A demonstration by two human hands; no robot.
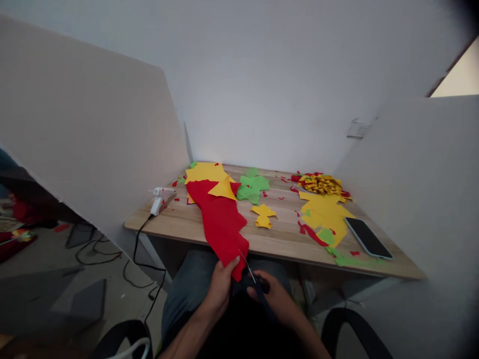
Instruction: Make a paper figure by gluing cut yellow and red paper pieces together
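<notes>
Left hand [220, 281] grips a bright red, jagged-edged sheet [222, 217].

A phone [368, 238] lies near the table's [284, 244] right end.

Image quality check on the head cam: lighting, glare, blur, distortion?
Head view: dim, flat light, with the wall greyish; no harsh glare on the phone; area below the hands nearly black; wide-angle stretch on the side panels, dark corners at right; scissors and right hand slightly soft, motion or focus unclear.
</notes>
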